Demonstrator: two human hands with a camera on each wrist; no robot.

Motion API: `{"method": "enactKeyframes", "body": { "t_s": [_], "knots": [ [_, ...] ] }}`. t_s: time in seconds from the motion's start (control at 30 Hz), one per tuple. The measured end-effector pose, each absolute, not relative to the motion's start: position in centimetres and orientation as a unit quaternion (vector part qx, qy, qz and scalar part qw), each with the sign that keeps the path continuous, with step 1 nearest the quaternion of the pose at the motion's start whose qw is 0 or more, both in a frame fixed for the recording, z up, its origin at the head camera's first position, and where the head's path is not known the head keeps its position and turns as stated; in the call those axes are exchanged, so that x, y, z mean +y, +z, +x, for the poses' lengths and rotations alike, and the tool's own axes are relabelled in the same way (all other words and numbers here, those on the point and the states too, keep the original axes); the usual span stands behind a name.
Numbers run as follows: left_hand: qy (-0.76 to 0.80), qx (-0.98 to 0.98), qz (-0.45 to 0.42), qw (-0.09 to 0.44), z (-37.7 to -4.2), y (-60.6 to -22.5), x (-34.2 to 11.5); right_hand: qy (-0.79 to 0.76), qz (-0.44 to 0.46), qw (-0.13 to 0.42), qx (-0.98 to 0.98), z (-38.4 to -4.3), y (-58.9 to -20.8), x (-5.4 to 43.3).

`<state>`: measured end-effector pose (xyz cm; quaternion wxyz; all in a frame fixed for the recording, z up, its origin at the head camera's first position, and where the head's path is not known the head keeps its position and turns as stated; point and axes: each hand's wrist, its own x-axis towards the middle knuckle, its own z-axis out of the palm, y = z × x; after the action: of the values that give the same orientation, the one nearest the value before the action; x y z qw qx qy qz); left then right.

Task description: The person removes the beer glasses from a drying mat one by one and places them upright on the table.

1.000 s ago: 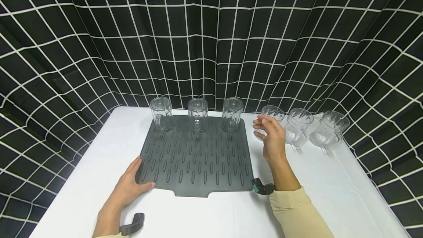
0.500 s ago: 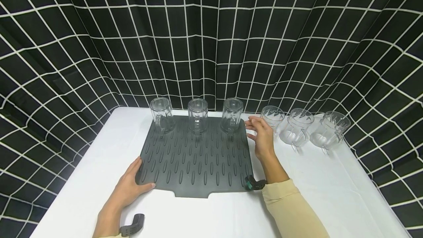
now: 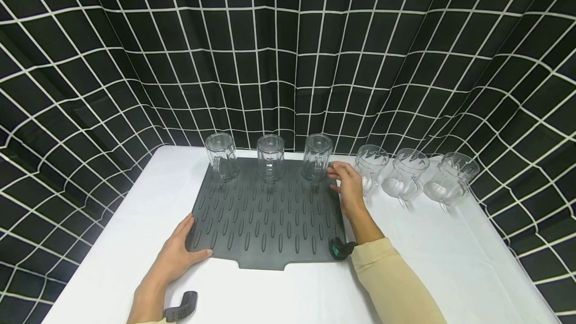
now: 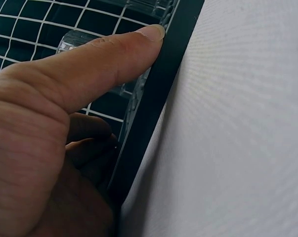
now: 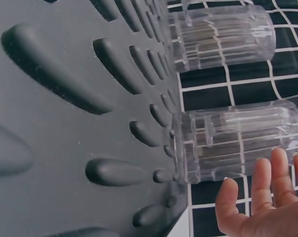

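Observation:
On a dark grey ribbed drying mat (image 3: 279,221) stand three clear glass mugs, apparently upside down: a left mug (image 3: 222,156), a middle mug (image 3: 270,156) and a right mug (image 3: 317,156). Beside the right mug is my right hand (image 3: 350,186), its fingers loosely bent and the mug not gripped. In the right wrist view the fingertips (image 5: 261,170) overlap the mug (image 5: 237,140); contact cannot be told. My left hand (image 3: 175,253) lies at the mat's near left corner, the straight thumb (image 4: 139,42) touching the near edge and the other fingers along the left side.
Right of the mat, three more clear mugs stand upright in a row: one mug (image 3: 371,161), a second mug (image 3: 406,176) and a third mug (image 3: 450,179). They rest on a white tabletop (image 3: 450,259). A black cloth (image 3: 270,29) with white grid lines surrounds the table.
My right hand has moved left, away from the upright mugs to the side of the right mug on the mat. The left hand stays in place.

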<state>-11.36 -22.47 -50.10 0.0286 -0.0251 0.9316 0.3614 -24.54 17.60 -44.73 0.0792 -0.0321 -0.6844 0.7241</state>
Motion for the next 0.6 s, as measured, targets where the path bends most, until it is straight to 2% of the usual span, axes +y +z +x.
{"method": "enactKeyframes", "body": {
  "t_s": [0.6],
  "knots": [
    [0.362, 0.932, -0.017, 0.019, -11.4, -50.1, -22.5, 0.734, -0.041, 0.037, -0.677, -26.0, -45.9, 16.0]
  ]
}}
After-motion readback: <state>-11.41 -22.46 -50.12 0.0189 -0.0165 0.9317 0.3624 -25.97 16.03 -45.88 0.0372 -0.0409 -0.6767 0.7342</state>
